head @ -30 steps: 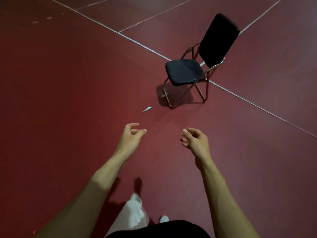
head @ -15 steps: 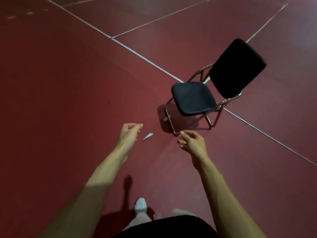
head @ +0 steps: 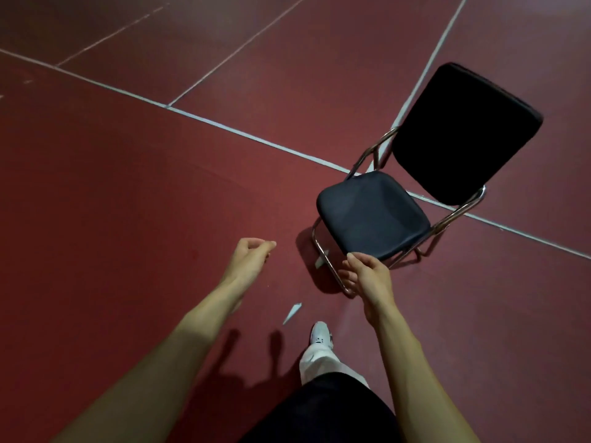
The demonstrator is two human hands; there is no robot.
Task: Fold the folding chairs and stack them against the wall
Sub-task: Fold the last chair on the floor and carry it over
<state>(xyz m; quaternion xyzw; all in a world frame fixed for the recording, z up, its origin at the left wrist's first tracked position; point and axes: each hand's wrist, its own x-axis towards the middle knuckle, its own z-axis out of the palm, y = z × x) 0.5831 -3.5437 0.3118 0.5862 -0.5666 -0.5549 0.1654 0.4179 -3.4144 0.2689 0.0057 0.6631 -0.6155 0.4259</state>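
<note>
One folding chair stands unfolded on the red floor at the centre right, with a black padded seat, a black backrest and a chrome tube frame. My right hand hovers just in front of the seat's near edge, fingers loosely curled, holding nothing. My left hand is further left over bare floor, fingers loosely curled and empty. Neither hand touches the chair.
White court lines cross the red floor. A small white scrap lies on the floor between my arms. My white shoe and trouser leg show below it. No wall is in view.
I have walked closer: the chair has grown larger and moved toward my right hand. The white scrap now lies nearer to my feet. Both hands stay empty.
</note>
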